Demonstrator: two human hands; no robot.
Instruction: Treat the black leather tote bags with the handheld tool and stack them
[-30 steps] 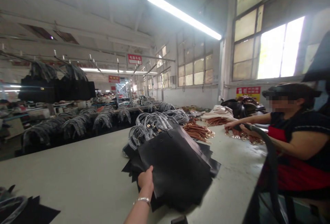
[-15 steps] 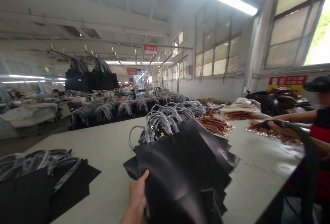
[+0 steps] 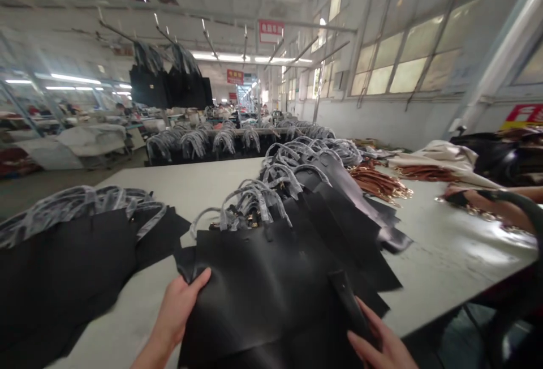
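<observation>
A black leather handbag [image 3: 254, 284] lies in front of me on a pile of similar bags. Its handles [image 3: 265, 202] are wrapped in clear plastic and arch over the top edge. My left hand [image 3: 176, 304] grips the bag's left side, thumb on the front face and fingers hidden behind. At the lower right, my right hand [image 3: 384, 343] is closed on a black strap [image 3: 350, 304], thumb and fingers on either side of it. A small stud shows near the strap's upper end. Where the strap joins the bag, if it does, I cannot tell.
More black bags [image 3: 76, 273] with wrapped handles lie at the left of the pale table [image 3: 139, 301]. Brown straps with metal rings [image 3: 377, 182] are heaped at the right. Across the table, another person's hand [image 3: 504, 205] is near more straps. Bags [image 3: 148, 86] hang beyond.
My right hand has come into view and holds the black strap. My left hand still grips the bag's side, which has shifted left. The view has tilted down and turned left.
</observation>
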